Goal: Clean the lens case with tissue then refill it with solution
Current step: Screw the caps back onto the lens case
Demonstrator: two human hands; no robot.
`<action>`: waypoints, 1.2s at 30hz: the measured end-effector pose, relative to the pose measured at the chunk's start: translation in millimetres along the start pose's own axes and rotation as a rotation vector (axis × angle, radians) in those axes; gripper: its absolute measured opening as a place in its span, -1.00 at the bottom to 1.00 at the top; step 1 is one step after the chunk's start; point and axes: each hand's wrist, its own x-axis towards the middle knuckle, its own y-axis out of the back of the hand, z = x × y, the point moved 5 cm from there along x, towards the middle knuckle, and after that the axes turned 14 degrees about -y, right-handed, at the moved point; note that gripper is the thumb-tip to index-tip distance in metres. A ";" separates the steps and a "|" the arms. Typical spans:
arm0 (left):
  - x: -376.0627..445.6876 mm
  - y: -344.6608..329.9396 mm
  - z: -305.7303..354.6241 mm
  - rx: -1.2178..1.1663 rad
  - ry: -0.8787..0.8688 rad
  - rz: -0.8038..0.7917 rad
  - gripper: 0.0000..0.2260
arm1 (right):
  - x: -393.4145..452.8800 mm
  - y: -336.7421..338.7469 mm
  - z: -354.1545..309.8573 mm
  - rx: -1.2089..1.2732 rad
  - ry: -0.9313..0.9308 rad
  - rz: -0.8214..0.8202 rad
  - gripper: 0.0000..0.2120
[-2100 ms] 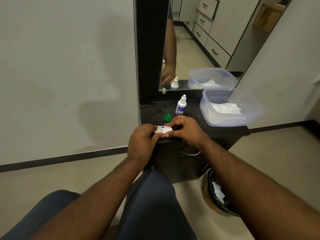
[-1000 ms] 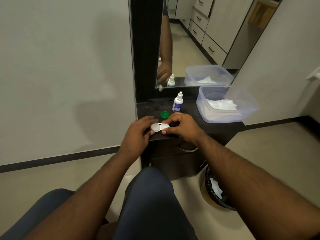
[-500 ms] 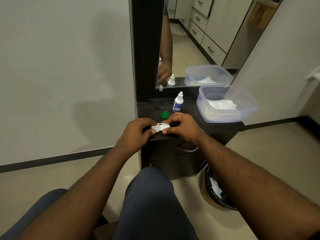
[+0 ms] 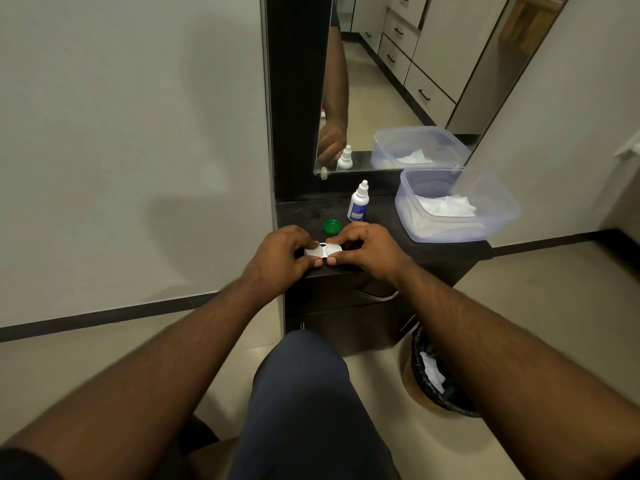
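Observation:
A white two-well lens case (image 4: pixel 322 251) lies near the front edge of the dark cabinet top (image 4: pixel 388 216). My left hand (image 4: pixel 277 258) pinches its left well, my right hand (image 4: pixel 367 249) pinches its right well, thumbs meeting in front of it. A green cap (image 4: pixel 332 226) lies just behind the case. The white solution bottle (image 4: pixel 358 201) with a blue label stands upright behind the cap. Crumpled white tissues (image 4: pixel 446 206) lie in a clear plastic tub (image 4: pixel 498 216) at the right.
A mirror (image 4: pixel 398 81) on a dark frame rises behind the cabinet top. A wall stands to the left. A bin with a black liner (image 4: pixel 436 386) and tissue inside sits on the floor at the right. My knee (image 4: pixel 304 393) is below the cabinet front.
Both hands stay on the lens case at the same spot; my left fingers shifted slightly over the left well. The view moved down a little since the oldest frame.

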 end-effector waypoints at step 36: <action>-3.7 -1.8 1.4 -0.069 0.057 -0.002 -0.79 | -21.9 29.2 -6.9 0.174 -0.136 0.011 -0.81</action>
